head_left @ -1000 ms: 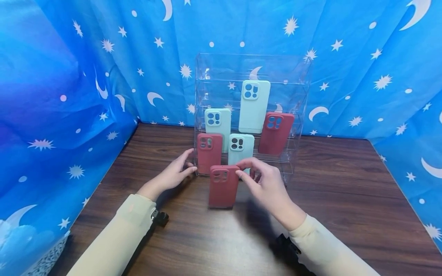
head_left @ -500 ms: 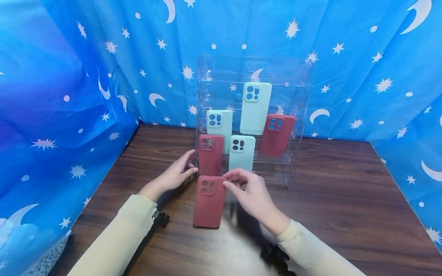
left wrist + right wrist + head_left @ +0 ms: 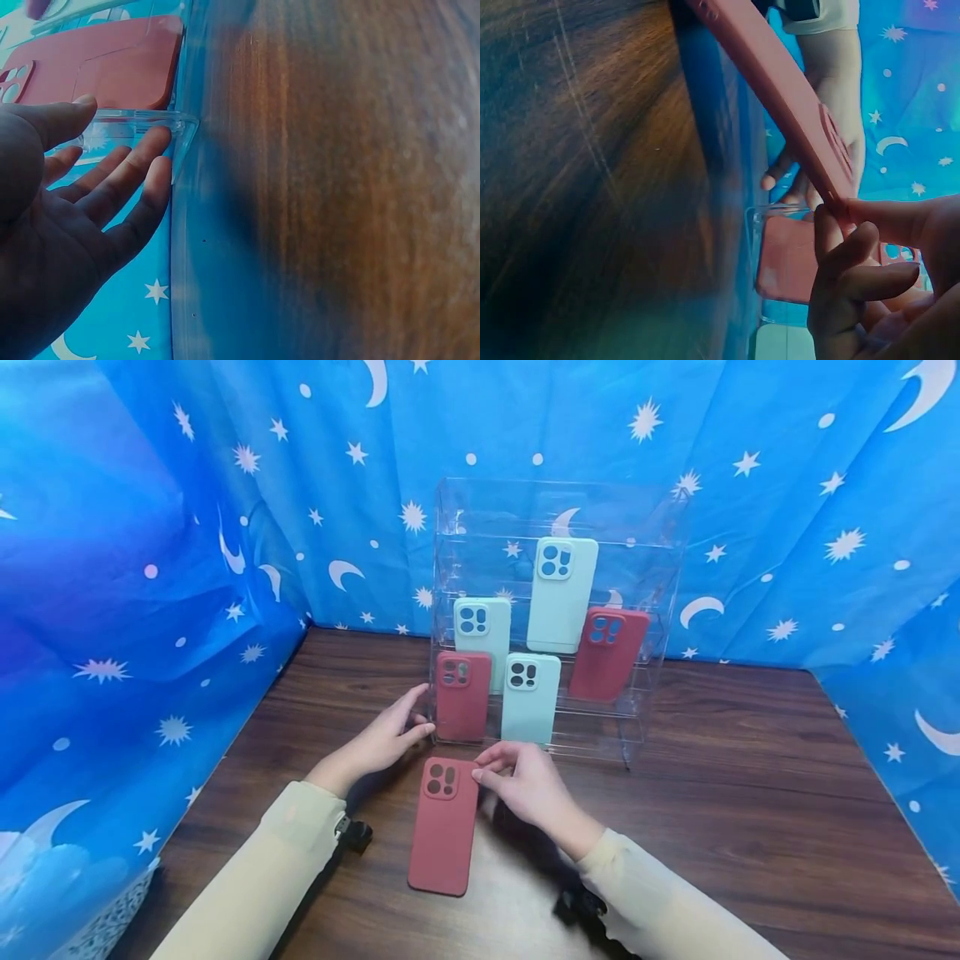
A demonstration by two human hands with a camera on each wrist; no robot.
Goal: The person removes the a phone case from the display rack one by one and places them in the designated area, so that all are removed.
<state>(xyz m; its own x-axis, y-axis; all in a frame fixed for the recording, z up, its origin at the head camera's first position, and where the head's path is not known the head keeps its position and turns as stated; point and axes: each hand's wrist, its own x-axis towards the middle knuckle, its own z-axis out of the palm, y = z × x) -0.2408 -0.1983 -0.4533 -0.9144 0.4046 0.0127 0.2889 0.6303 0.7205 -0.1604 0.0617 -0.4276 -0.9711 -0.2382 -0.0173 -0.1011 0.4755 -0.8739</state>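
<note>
Before the front left corner of a clear acrylic tiered rack [image 3: 483, 541], a red rectangular phone case [image 3: 444, 839] slants over the brown wood-grain table [image 3: 720, 827] — its upper right corner pinched by the right hand [image 3: 528, 787]. Beside the rack's same corner, the left hand [image 3: 381, 737] has fingers loosely spread (contact unclear).

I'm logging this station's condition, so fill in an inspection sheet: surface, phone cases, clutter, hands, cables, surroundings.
Surface: dark wood-grain table, bright reflection near the front.
Phone cases: three mint cases and two red cases in the clear stand; a third red case in front, whether touching the table unclear.
Clutter: nothing seen.
Hands: left hand at the stand's left side; right hand pinches the third red case's upper corner.
Cables: nothing seen.
Surroundings: blue curtain with white stars and moons.
</note>
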